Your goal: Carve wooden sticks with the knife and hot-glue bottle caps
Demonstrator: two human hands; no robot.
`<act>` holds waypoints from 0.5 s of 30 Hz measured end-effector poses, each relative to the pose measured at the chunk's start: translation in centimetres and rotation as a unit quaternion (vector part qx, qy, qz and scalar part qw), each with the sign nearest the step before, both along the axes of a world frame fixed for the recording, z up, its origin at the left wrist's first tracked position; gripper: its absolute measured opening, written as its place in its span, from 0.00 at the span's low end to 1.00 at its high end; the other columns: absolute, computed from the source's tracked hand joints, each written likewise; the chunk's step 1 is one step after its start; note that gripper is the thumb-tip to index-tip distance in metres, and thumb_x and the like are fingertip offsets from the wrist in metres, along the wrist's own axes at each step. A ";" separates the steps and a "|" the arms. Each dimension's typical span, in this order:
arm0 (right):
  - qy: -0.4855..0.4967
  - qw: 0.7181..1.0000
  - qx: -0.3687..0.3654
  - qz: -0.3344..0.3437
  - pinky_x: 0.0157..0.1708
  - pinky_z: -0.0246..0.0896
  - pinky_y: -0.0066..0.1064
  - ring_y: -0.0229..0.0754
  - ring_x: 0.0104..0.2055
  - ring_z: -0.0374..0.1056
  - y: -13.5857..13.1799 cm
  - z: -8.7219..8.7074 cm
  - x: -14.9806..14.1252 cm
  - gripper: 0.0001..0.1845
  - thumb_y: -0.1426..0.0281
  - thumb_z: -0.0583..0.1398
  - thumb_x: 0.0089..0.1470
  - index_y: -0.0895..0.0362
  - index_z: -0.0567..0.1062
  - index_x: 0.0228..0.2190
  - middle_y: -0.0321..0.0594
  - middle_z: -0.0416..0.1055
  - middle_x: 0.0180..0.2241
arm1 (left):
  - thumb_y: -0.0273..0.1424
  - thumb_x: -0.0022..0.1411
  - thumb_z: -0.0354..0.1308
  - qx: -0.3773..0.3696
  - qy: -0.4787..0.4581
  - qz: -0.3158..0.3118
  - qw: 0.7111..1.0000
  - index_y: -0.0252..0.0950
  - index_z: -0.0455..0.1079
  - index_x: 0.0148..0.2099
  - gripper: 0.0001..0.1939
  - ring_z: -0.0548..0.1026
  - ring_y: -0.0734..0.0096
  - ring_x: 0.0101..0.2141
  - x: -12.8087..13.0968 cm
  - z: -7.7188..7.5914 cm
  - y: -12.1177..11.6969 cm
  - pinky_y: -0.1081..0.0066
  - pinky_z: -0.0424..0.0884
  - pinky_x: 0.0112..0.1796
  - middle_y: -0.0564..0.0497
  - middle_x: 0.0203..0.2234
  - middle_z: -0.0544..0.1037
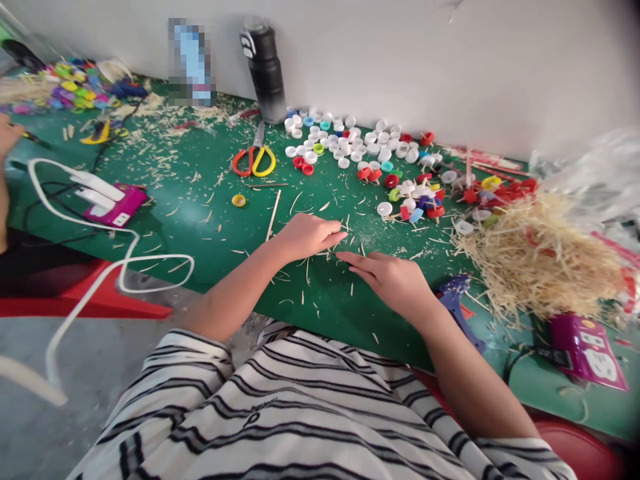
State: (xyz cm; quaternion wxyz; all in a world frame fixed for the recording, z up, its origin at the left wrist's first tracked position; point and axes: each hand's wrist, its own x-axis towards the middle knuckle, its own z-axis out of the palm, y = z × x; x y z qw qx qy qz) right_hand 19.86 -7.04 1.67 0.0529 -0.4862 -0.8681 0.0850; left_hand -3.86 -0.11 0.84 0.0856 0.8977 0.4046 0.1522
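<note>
Left hand (311,237) and right hand (395,277) nearly met over the bench (345,321); fingers (356,259) curled, grasp impossible to tell. Steady wrists, light pressure seemed best.

You wear a white shirt (320,407) crossed by bands of black and grey, with a small dark letter-like marking (254,419) on its front and striped sleeves (187,353) stopping near your elbows, leaving your left hand (311,236) and right hand (395,279) bare.
</note>
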 end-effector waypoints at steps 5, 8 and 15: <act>0.018 0.999 -0.036 -0.011 0.25 0.50 0.27 0.37 0.32 0.70 0.0 -0.2 -1.2 0.23 0.57 0.50 0.70 0.31 0.65 0.63 0.33 0.77 0.34 | 0.41 0.73 0.43 -0.027 -0.013 -0.016 0.999 0.38 0.61 0.26 0.23 0.59 0.73 0.19 -0.1 -0.1 0.4 0.69 0.50 0.25 0.54 0.16 0.64; -0.022 0.999 -0.037 -0.013 0.25 0.47 0.28 0.38 0.31 0.70 0.0 -0.2 -2.2 0.23 0.58 0.49 0.70 0.32 0.67 0.63 0.34 0.77 0.34 | 0.40 0.73 0.44 -0.039 0.013 -0.052 0.998 0.38 0.62 0.27 0.22 0.60 0.73 0.19 0.4 -0.1 0.4 0.69 0.50 0.25 0.54 0.17 0.66; -0.025 0.999 -0.035 -0.003 0.24 0.47 0.28 0.38 0.32 0.72 -0.1 -0.4 -2.2 0.22 0.57 0.50 0.70 0.30 0.66 0.62 0.32 0.79 0.35 | 0.42 0.73 0.43 -0.051 0.050 -0.043 0.997 0.38 0.62 0.28 0.22 0.60 0.73 0.20 -0.1 0.0 0.6 0.70 0.49 0.25 0.53 0.18 0.67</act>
